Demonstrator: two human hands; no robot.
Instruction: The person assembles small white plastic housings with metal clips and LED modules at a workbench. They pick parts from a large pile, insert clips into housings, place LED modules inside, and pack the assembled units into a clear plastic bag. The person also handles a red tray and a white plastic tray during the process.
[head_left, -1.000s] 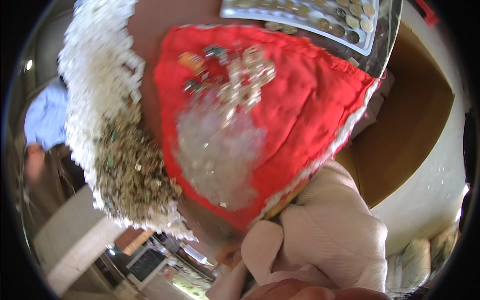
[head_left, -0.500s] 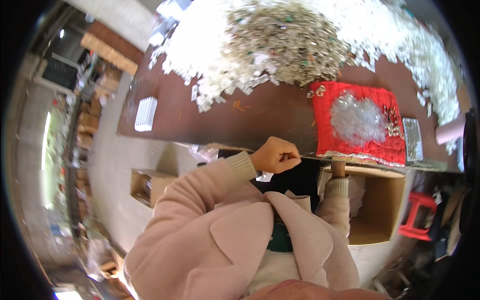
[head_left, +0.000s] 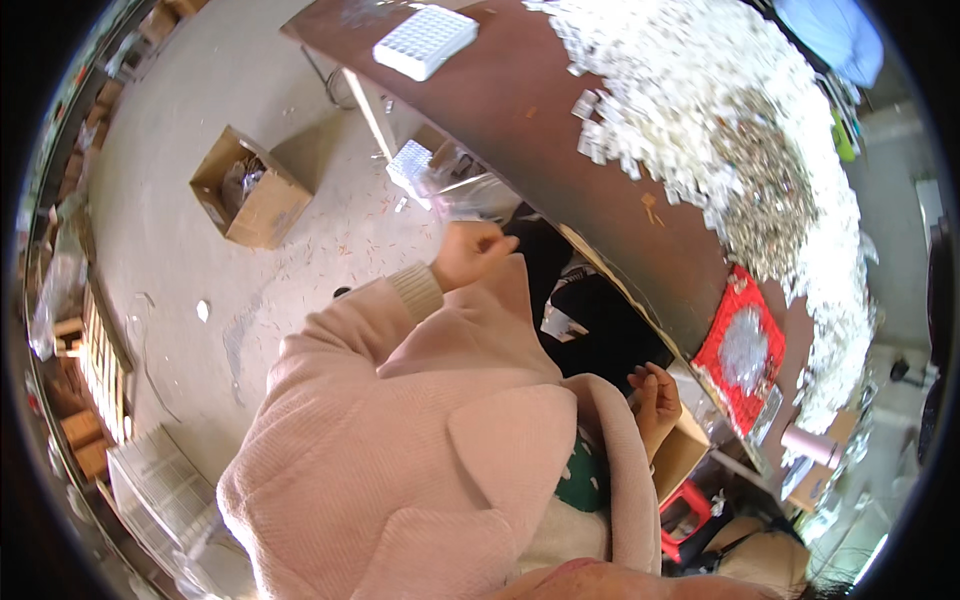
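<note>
While the view is swinging toward the floor (head_left: 155,210) on the left, the pale pink jacket (head_left: 390,430) is filling the lower middle of the frame, and the brown surface (head_left: 560,150) is now slanting more steeply from top centre to lower right than half a second ago. On it, a broad pile of white pieces (head_left: 680,90) is covering the upper right, with a brownish heap (head_left: 770,185) lying on it. The red cloth (head_left: 741,292) is now sitting lower at the right of the frame, near the surface's edge, and is bearing clear plastic pieces (head_left: 745,350).

The left hand (head_left: 473,254) is hanging mid-frame, off the surface, and a corner of the jacket is now rising right beside it; its fingers are curling narrow, but whether they are pinching the jacket cannot be told. The right hand (head_left: 656,402), largely hidden half a second ago, is now showing below the surface's edge, its fingers bending loosely, partly open, with nothing visible in them. Both hands are staying apart from the clear pieces, so handling seems to be pausing.
</note>
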